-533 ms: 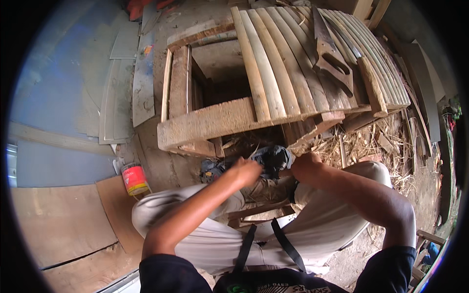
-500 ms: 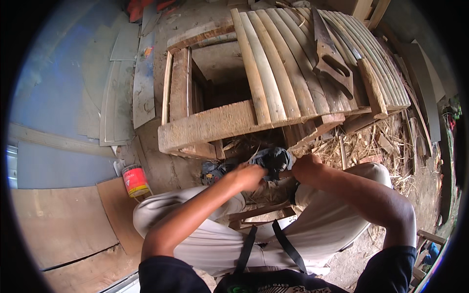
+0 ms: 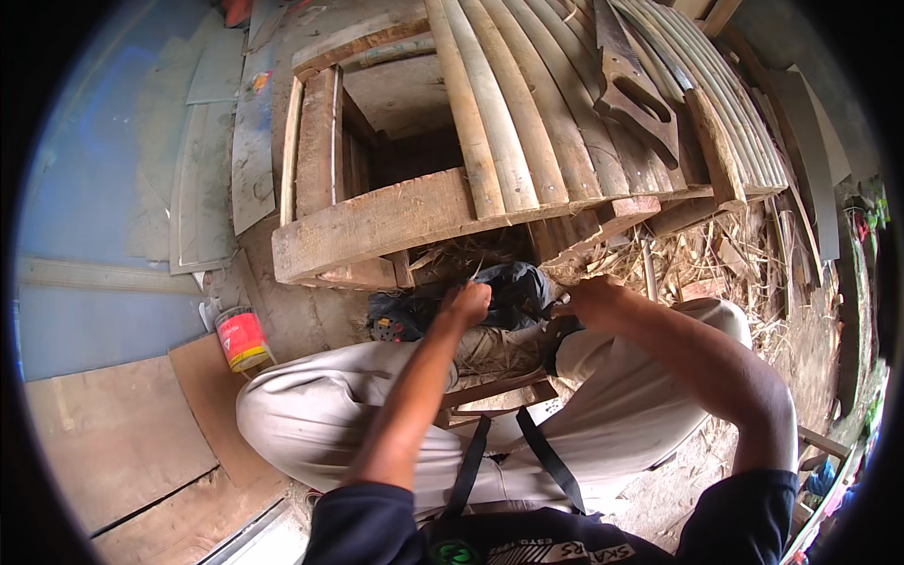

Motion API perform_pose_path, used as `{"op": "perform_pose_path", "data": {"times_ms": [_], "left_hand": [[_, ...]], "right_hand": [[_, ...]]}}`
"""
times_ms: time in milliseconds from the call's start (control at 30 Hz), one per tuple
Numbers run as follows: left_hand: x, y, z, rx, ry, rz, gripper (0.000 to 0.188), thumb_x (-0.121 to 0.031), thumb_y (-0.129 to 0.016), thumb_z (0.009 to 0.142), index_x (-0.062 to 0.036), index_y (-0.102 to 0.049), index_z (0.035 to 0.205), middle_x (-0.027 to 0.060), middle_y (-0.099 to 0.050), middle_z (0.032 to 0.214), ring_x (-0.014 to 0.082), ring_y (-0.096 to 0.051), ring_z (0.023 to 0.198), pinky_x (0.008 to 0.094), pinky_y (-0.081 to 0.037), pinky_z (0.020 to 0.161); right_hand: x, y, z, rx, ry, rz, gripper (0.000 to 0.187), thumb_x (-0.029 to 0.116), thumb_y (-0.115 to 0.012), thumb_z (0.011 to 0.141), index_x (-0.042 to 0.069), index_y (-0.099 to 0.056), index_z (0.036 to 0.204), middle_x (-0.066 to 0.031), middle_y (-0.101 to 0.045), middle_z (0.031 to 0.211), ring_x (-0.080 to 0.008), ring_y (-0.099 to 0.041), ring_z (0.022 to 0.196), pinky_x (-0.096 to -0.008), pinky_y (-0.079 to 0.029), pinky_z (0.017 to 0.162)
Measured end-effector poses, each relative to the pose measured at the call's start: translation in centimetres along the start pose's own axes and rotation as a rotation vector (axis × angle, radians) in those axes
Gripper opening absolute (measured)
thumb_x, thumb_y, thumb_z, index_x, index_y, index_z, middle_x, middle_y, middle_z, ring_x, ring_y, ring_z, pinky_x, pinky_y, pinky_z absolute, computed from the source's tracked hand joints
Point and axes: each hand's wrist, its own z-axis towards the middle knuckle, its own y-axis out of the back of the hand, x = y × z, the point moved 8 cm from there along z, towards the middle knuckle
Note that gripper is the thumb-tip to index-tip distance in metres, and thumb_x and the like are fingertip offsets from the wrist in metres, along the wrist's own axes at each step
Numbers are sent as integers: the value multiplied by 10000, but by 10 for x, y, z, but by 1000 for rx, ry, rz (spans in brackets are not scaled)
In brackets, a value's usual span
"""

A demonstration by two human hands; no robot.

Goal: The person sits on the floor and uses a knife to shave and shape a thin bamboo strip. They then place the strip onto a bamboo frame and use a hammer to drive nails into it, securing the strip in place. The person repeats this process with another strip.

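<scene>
My left hand (image 3: 468, 302) is closed at the near side of a black plastic bag (image 3: 516, 285). A thin pale tip shows above its fingers, too small to name. To the right of the bag, my right hand (image 3: 598, 301) is curled shut, and what it grips, if anything, is hidden. Both hands are low between my knees, just in front of a wooden frame (image 3: 377, 226) partly covered with split bamboo slats (image 3: 523, 113). A handsaw (image 3: 638, 102) with a wooden handle lies on the slats.
A red and yellow paint can (image 3: 242, 339) stands left of my knee. Wood shavings (image 3: 702, 250) litter the ground at right. Boards (image 3: 122, 443) lie at the lower left, with grey sheets (image 3: 202, 179) farther back. A low wooden piece (image 3: 499, 388) sits between my legs.
My left hand has moved up and slightly left to the bag's edge, and its forearm is steeper. My right hand has shifted slightly up. The whole view has shifted somewhat.
</scene>
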Motion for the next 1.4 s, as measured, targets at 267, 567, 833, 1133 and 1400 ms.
{"op": "perform_pose_path", "data": {"times_ms": [267,567,833,1133,1400], "left_hand": [[9,-68,20,-142,293,-75,362,-120,-649,814,-143,-670,1175,147,-658,1221,352,-620,1129,458,-500,958],[19,-79,27,-183,286,-102,266,-126,-644,858,-116,-674,1122,151,-688,1100,370,-644,1046,470,-520,881],[14,-62,19,-211,12,-414,200,-97,-697,832,-55,-724,1026,178,-714,918,335,-700,887,393,-540,746],[29,-57,16,-65,157,-646,206,-73,-629,884,22,-704,1050,139,-739,841,210,-711,754,320,-537,696],[33,-55,-13,176,335,-1074,264,-179,-630,945,-42,-656,1169,50,-694,1014,148,-676,855,298,-532,728]], "right_hand": [[-6,16,-24,-83,-122,168,383,184,-582,908,346,-665,1245,-56,-698,964,-265,-705,943,-400,-576,725],[1,34,-41,-173,-42,274,138,162,-688,783,69,-763,852,-142,-733,829,-319,-725,820,-438,-581,708],[12,32,-36,-273,55,101,369,140,-576,859,295,-696,1172,-12,-688,865,-248,-695,887,-395,-566,701],[14,40,-21,-75,-17,114,546,125,-594,836,405,-626,1303,-50,-714,934,-260,-704,914,-411,-576,715],[17,44,-25,-115,-68,102,576,98,-587,848,451,-609,1303,-51,-707,948,-269,-697,939,-415,-578,723]]}}
